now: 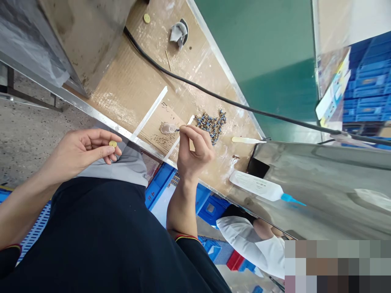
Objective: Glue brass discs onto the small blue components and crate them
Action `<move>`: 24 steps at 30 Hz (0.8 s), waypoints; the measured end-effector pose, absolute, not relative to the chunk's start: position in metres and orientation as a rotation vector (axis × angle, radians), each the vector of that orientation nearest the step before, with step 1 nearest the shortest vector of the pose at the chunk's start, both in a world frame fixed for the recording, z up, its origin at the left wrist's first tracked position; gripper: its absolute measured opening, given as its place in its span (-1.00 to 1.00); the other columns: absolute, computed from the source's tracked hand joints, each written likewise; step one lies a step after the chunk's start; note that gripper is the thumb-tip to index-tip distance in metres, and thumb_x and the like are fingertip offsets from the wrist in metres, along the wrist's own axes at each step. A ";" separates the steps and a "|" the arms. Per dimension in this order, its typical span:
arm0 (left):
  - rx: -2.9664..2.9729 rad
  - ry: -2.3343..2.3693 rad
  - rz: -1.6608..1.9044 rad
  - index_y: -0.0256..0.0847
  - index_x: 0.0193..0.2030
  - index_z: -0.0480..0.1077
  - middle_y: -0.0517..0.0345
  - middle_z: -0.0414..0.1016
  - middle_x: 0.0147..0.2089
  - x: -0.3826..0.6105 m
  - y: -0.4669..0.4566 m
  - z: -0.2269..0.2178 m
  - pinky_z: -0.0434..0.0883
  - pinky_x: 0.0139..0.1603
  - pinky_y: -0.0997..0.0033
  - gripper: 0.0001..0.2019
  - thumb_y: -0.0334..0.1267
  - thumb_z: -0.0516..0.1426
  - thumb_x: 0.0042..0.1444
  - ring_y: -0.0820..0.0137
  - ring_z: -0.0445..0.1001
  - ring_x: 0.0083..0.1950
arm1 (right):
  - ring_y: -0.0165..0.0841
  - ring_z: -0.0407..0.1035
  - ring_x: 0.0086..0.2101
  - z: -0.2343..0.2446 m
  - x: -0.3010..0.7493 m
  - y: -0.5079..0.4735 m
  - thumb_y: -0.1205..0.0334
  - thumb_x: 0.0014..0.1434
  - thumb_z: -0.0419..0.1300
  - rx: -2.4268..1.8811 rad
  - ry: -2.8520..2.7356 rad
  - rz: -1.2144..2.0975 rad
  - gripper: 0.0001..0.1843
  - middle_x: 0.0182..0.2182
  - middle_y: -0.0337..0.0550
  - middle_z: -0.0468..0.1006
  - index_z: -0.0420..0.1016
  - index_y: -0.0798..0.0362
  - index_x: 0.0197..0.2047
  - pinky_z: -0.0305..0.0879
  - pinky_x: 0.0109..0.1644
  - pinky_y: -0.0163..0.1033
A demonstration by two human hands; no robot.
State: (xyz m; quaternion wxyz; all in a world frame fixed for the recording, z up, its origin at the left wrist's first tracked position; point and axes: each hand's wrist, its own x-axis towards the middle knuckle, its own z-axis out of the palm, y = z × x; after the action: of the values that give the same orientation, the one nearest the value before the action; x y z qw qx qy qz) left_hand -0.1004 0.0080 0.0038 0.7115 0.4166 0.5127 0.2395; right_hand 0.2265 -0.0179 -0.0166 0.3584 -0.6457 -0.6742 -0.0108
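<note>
Between the thumb and fingers of my left hand [87, 149] is a small round yellow disc [113, 143], held past the table's near edge. My right hand [195, 148] is over the table, thumb and forefinger pinched on a tiny part [177, 130] with a dark bluish end. That end points at a small clear dish [166, 128] and is at or just above its rim; whether they touch I cannot tell. Beside the right fingertips lies a heap of small blue, black and brass-coloured parts [212, 125]. Dark specks dot the cardboard around the dish.
A black cable [195, 84] crosses the table. White bottle with blue nozzle [259, 186] and a pale tapered tube [247, 140] lie at right. Another yellow disc [146, 18] and a cup with a cloth [179, 33] are farther back. Blue bins [159, 185] stand below the edge; a person in white [253, 240] is nearby.
</note>
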 end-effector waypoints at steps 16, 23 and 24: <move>0.947 1.120 0.530 -0.08 0.12 0.77 0.10 0.85 -0.11 -0.100 0.006 0.001 0.77 -0.13 0.45 -0.79 -0.18 0.46 0.40 0.37 0.79 -0.22 | -0.20 0.73 0.01 -0.017 0.227 -0.019 0.25 0.62 0.31 -1.623 -1.723 0.081 -0.81 -0.04 -0.19 0.83 0.79 -0.15 0.02 0.64 0.18 0.03; 0.966 1.132 0.537 -0.11 0.11 0.77 0.06 0.85 -0.12 -0.099 0.005 0.002 0.79 -0.15 0.38 -0.74 -0.09 0.49 0.37 0.30 0.81 -0.23 | -0.24 0.71 -0.02 -0.022 0.228 -0.021 0.28 0.64 0.26 -1.663 -1.800 -0.132 -0.79 -0.06 -0.17 0.81 0.76 -0.11 0.03 0.62 0.15 -0.01; 0.968 1.135 0.543 -0.11 0.10 0.77 0.05 0.85 -0.12 -0.098 0.005 0.002 0.79 -0.16 0.37 -0.75 -0.09 0.49 0.37 0.28 0.82 -0.23 | -0.25 0.70 -0.03 -0.023 0.228 -0.021 0.30 0.64 0.26 -1.642 -1.823 -0.144 -0.79 -0.05 -0.17 0.81 0.76 -0.11 0.04 0.60 0.14 -0.03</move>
State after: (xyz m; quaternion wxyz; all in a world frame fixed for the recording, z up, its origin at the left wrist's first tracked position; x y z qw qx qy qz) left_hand -0.0983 0.0049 0.0022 0.7012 0.4349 0.5096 0.2438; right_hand 0.2284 -0.0212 -0.0229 0.3354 -0.6293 -0.6989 -0.0553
